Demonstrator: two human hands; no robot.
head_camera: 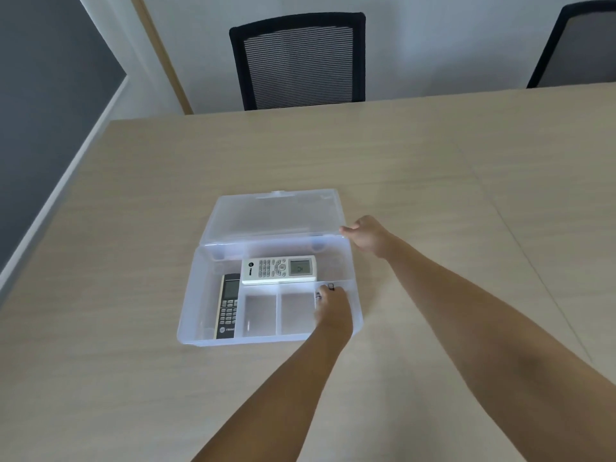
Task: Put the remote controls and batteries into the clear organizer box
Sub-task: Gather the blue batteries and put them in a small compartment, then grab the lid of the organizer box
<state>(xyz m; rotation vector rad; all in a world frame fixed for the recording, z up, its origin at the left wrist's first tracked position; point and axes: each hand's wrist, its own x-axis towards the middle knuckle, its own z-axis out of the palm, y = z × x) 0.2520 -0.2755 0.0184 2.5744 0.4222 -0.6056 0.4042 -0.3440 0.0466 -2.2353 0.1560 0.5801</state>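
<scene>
Left hand in box's lower-right compartment, right hand on lid corner.

Clear organizer box (pixel 186 308) at frame centre on desk (pixel 433 201), lid (pixel 276 211) open toward top. White remote (pixel 279 270) and black remote (pixel 228 306) already inside, light, rigid, smooth; grab by long edges. Left hand (pixel 333 311) curled over small dark items, probably batteries (pixel 330 287): small, slick, roll easily; grip unclear. Right hand (pixel 366 235) pinches lid's right corner. Thin plastic flexes, slides. Chairs (pixel 296 61) top of frame, nothing blocking.
</scene>
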